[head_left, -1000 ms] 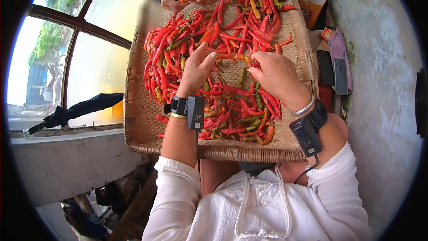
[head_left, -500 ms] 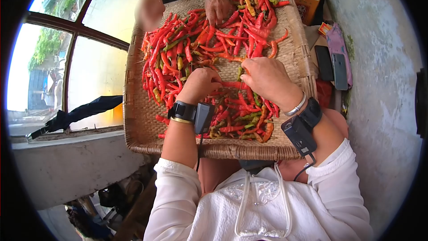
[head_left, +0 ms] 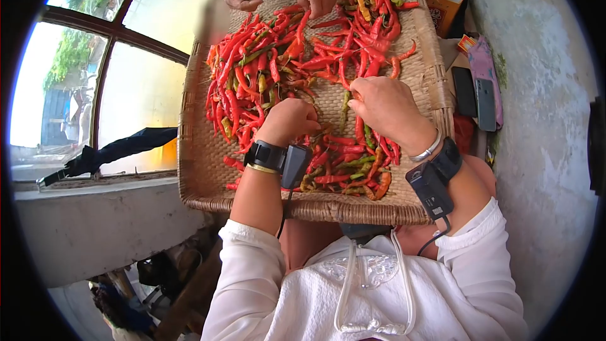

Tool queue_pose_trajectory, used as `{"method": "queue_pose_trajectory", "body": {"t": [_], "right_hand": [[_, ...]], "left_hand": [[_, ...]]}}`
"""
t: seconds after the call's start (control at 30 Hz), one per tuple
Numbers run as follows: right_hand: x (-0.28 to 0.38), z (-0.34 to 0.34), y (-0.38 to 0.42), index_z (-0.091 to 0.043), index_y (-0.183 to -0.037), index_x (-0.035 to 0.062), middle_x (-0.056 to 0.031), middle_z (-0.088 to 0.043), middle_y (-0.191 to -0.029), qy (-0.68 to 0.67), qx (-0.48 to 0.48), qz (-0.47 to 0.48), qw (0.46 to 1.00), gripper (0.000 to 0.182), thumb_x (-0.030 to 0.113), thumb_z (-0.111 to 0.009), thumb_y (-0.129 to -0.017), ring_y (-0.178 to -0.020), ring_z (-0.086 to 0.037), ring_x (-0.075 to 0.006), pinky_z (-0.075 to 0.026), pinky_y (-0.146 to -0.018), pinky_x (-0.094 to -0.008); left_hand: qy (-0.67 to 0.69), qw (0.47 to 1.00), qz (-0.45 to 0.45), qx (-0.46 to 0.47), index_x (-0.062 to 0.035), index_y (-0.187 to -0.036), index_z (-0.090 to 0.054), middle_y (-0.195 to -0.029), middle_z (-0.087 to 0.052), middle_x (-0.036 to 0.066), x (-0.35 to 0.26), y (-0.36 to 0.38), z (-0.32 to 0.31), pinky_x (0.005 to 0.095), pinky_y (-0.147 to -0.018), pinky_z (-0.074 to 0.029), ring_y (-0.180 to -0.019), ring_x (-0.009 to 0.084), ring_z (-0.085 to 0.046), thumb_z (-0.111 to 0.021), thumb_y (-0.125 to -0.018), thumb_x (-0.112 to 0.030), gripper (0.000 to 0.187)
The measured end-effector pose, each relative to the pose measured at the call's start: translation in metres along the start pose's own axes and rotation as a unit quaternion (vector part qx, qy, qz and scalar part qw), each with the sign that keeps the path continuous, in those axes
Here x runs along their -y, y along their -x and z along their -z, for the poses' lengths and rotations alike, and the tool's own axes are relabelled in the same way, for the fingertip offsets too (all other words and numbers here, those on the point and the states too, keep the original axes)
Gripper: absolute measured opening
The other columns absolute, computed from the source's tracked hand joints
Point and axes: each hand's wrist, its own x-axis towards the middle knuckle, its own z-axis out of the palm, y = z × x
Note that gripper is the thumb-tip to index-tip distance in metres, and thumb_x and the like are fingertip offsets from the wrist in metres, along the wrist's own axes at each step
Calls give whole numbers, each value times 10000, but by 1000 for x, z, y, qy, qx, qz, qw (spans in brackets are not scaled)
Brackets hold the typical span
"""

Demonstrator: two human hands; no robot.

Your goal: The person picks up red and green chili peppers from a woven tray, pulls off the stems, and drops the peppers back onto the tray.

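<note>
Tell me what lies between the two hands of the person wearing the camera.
The head view shows a bare patch of woven tray and a slender green pepper, nearer the right hand than the left hand.

Woven mat lies bare between the hands; peppers crowd its left side.

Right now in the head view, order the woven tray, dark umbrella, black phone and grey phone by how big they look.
1. Woven tray
2. Dark umbrella
3. Black phone and grey phone, too alike to rank
</note>
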Motion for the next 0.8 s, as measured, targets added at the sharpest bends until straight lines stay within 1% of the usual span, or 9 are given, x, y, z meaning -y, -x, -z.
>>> {"method": "queue_pose_trajectory", "body": {"t": [0.03,0.13,0.37,0.47,0.53,0.57,0.63,0.7,0.8], "right_hand": [[-1,0,0,-563,-777,29,-145,-601,-706,0,0,1,1000,178,194,-624,-749,-709,-608,-323,-480,-635,-424],[-1,0,1,-561,-772,29,-147,-599,-700,3,-5,15,1000,176,191,-624,-745,-709,-608,-323,-479,-634,-426],[-2,-2,-3,-562,-763,24,-148,-602,-699,9,5,17,1000,177,189,-623,-742,-715,-610,-323,-483,-648,-425],[0,-3,-2,-572,-786,21,-156,-609,-713,-7,18,12,1000,183,190,-625,-738,-722,-612,-324,-484,-660,-429],[-1,-8,-3,-582,-806,18,-161,-613,-721,-19,23,7,1000,192,191,-628,-736,-727,-613,-324,-485,-667,-430],[-3,-15,-3,-592,-859,24,-158,-614,-726,-51,-3,18,999,199,181,-621,-740,-726,-611,-321,-483,-661,-418],[-1,-17,-4,-601,-912,29,-155,-616,-730,-82,-28,31,996,220,170,-615,-745,-726,-609,-317,-481,-654,-406],[4,-12,-6,-607,-882,25,-139,-607,-691,-232,71,-18,970,190,158,-622,-748,-677,-610,-265,-476,-625,-356],[7,-10,-8,-622,-781,31,-151,-618,-718,-325,89,-68,939,142,168,-619,-742,-705,-611,-303,-476,-642,-389]], "left_hand": [[-59,998,-10,-15,-85,-767,-657,-777,-630,116,0,3,-2,381,-639,-466,-735,283,-604,-691,-636,-255,218],[-175,984,11,-38,-97,-769,-657,-754,-623,107,-4,15,2,407,-638,-466,-755,285,-601,-681,-626,-251,212],[-234,970,35,-53,-120,-788,-662,-759,-624,96,23,3,-10,419,-634,-468,-756,302,-597,-651,-605,-229,214],[-136,988,-10,-69,-96,-825,-655,-742,-620,106,15,4,-4,375,-582,-470,-675,274,-608,-653,-652,-202,203],[120,984,-92,-97,-49,-870,-636,-692,-617,64,-1,7,3,288,-524,-452,-579,163,-587,-645,-749,-146,155],[120,984,-93,-96,-49,-870,-636,-692,-617,64,-11,10,8,288,-524,-452,-579,163,-587,-645,-749,-146,155],[273,958,-89,-3,-11,-905,-616,-676,-592,3,-26,14,14,218,-519,-430,-586,61,-535,-611,-824,-100,121],[308,947,-96,4,-10,-903,-618,-675,-590,10,-27,15,13,215,-537,-431,-604,54,-528,-620,-812,-97,127],[333,939,-84,-23,-16,-895,-625,-681,-602,16,-21,14,10,223,-549,-440,-603,71,-542,-625,-805,-105,126]]}}
